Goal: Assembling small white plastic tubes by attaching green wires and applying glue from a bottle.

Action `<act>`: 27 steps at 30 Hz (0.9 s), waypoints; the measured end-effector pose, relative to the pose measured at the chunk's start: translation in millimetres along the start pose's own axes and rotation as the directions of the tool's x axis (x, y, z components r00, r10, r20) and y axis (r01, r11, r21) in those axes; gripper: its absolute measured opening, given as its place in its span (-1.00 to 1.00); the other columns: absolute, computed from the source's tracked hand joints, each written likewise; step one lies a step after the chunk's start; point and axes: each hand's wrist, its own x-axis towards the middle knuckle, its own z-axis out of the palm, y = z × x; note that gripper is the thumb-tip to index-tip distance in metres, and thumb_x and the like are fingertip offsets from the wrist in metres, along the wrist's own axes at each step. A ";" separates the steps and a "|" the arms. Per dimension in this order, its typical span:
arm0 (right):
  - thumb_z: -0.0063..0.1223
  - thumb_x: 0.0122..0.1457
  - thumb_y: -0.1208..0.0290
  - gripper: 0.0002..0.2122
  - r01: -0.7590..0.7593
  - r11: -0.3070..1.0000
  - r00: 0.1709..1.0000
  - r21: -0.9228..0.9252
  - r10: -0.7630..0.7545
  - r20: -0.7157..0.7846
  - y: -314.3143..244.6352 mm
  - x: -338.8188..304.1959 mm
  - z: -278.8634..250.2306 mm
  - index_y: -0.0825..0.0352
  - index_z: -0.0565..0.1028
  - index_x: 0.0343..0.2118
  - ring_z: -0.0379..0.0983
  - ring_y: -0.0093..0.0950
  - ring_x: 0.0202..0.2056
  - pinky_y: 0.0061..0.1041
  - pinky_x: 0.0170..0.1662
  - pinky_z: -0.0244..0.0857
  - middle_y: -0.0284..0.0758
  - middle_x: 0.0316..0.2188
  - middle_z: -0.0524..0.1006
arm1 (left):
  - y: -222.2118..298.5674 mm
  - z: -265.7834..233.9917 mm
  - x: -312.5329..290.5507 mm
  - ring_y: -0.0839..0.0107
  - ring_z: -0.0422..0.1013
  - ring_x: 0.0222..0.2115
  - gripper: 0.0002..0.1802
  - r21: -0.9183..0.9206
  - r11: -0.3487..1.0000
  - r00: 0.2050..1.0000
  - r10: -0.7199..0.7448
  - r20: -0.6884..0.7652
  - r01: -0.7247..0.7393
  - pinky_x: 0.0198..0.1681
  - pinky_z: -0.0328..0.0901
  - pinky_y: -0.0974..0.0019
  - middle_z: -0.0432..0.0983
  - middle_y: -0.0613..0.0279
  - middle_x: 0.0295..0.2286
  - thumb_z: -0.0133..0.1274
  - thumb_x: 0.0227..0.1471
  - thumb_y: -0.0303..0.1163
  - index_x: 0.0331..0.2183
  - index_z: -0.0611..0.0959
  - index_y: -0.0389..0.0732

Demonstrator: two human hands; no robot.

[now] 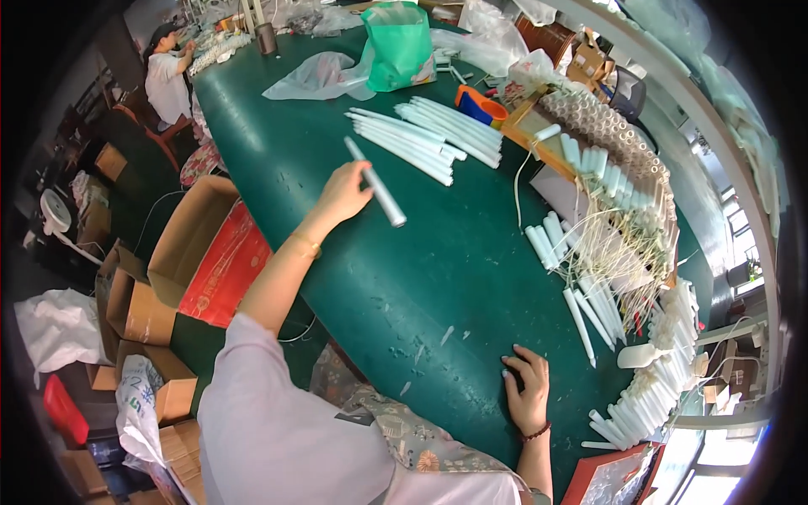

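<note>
My left hand [343, 192] is stretched out over the green tabletop, its fingers closed around a white candle-like tube [385, 198]. One end of the tube points away from me and the other slants toward the table's middle. Just beyond it lie two side-by-side piles of similar white tubes, a nearer pile [404, 145] and a farther pile [459, 130]. My right hand [527, 391] rests on the table near its front edge, with fingers apart and nothing in them. To its right are several loose tapered white tubes [581, 326].
At the right, a rack [619, 130] holds many tubes above a tangle of pale wires [623, 244]. A green bag [398, 46] and an orange-and-blue container [481, 105] stand toward the back. Cardboard boxes [189, 240] sit left of the table. Another person [168, 80] works at the far left.
</note>
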 end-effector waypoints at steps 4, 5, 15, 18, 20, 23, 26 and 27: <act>0.24 0.06 0.65 -0.75 0.008 1.000 1.000 0.006 -0.008 0.005 2.1 3.7 1.3 0.33 0.65 -0.16 0.48 -0.14 0.03 -0.20 0.15 0.32 -0.16 0.04 0.58 | -2.5 35.1 53.3 -0.07 0.51 -0.14 -0.50 0.019 1.000 1.000 -0.019 0.004 0.019 -0.05 0.42 0.00 0.57 -0.07 -0.19 0.29 -0.02 -0.43 -0.01 0.56 -0.23; 0.24 0.05 0.66 -0.74 0.009 1.000 1.000 0.010 -0.009 0.004 0.9 4.9 2.0 0.32 0.65 -0.16 0.48 -0.14 0.03 -0.20 0.15 0.32 -0.16 0.04 0.58 | -9.7 39.3 66.5 -0.07 0.48 -0.08 -0.53 0.024 0.997 0.997 -0.070 -0.023 0.070 0.01 0.39 -0.02 0.56 -0.05 -0.16 0.25 -0.02 -0.47 -0.02 0.57 -0.22; 0.23 0.01 0.69 -0.74 -0.020 1.000 0.999 0.006 0.020 -0.027 2.9 2.0 0.0 0.35 0.65 -0.20 0.49 -0.12 0.01 -0.20 0.11 0.36 -0.13 0.02 0.58 | -145.5 35.5 203.2 -0.24 0.44 0.06 -0.24 0.095 0.958 0.958 -0.258 -0.127 0.271 0.22 0.27 -0.11 0.55 -0.20 0.03 -0.17 0.33 0.19 0.16 0.53 -0.32; 0.26 0.03 0.64 -0.75 0.001 1.000 1.000 0.022 -0.001 -0.002 4.7 -1.1 3.7 0.28 0.67 -0.20 0.50 -0.17 0.00 -0.21 0.11 0.35 -0.19 0.02 0.59 | -178.1 41.2 213.0 -0.27 0.37 0.15 -0.20 -0.070 0.964 0.914 -0.264 -0.308 0.255 0.27 0.23 -0.10 0.51 -0.28 0.08 -0.27 0.38 0.21 0.17 0.52 -0.36; 0.25 0.02 0.64 -0.75 -0.029 1.000 0.999 0.010 0.029 -0.013 4.5 -0.4 -0.7 0.29 0.67 -0.20 0.50 -0.15 0.01 -0.21 0.11 0.35 -0.17 0.01 0.59 | -174.8 56.4 224.3 -0.23 0.36 0.18 -0.23 -0.056 0.980 0.951 -0.197 -0.237 0.189 0.28 0.22 -0.08 0.49 -0.30 0.10 -0.28 0.41 0.18 0.12 0.56 -0.37; 0.23 0.05 0.64 -0.76 -0.078 0.997 0.997 0.006 0.078 -0.006 8.4 -1.7 -6.5 0.28 0.66 -0.19 0.49 -0.15 0.01 -0.21 0.11 0.36 -0.17 0.02 0.58 | -143.2 97.1 227.9 -0.10 0.45 0.09 -0.33 -0.258 0.955 0.983 -0.171 -0.071 0.148 0.17 0.28 -0.02 0.57 -0.20 0.02 -0.20 0.41 0.13 -0.02 0.65 -0.32; 0.23 0.08 0.62 -0.76 -0.006 0.997 1.000 0.083 0.004 0.021 10.4 14.2 -8.4 0.27 0.65 -0.17 0.49 -0.15 0.02 -0.20 0.10 0.37 -0.17 0.05 0.57 | -164.7 58.6 233.0 -0.18 0.38 0.15 -0.21 -0.167 0.984 0.965 -0.099 -0.244 0.059 0.24 0.21 -0.04 0.48 -0.25 0.11 -0.25 0.40 0.22 0.12 0.55 -0.37; 0.24 0.08 0.61 -0.76 0.037 0.990 0.999 0.133 -0.040 0.019 13.1 17.2 -12.8 0.27 0.65 -0.16 0.49 -0.14 0.02 -0.18 0.11 0.37 -0.17 0.06 0.56 | -175.9 32.3 244.5 -0.16 0.42 0.14 -0.36 -0.013 0.992 0.924 -0.122 -0.362 0.126 0.21 0.28 -0.05 0.51 -0.20 0.13 -0.13 0.40 0.03 0.13 0.59 -0.35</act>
